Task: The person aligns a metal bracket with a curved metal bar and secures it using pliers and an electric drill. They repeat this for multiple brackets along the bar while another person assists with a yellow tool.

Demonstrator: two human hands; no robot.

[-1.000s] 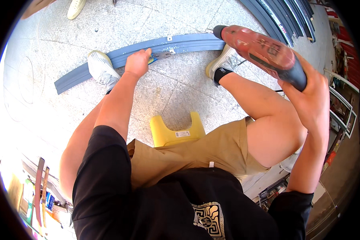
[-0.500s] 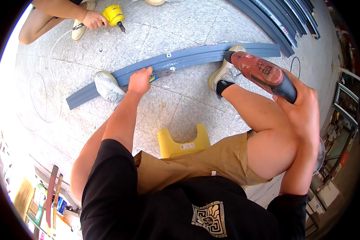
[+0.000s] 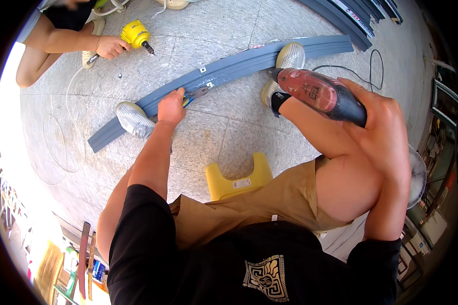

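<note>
A long blue-grey metal profile [image 3: 239, 65] lies across the floor under my two shoes. My left hand [image 3: 171, 108] is closed around pliers [image 3: 196, 93] with blue and yellow handles. Their jaws reach the near edge of the profile, by a small pale tab [image 3: 209, 84]; whether they grip it, I cannot tell. A second pale tab [image 3: 203, 69] sits farther over on the profile. Wrapped around a red-and-black power drill [image 3: 313, 92], my right hand [image 3: 384, 114] keeps it raised above my right shin. The drill's front end points left, over my right shoe.
At upper left another person's hand [image 3: 111, 47] holds a yellow air tool [image 3: 136, 34] with a thin hose. More dark profiles [image 3: 341, 23] lie at upper right, near a black cord [image 3: 372, 71]. A yellow plastic stool [image 3: 224, 185] stands between my legs.
The whole view has shifted slightly. My right hand and the drill have moved a little left and down in the picture. The pliers stay at the profile, and both grips are unchanged.
</note>
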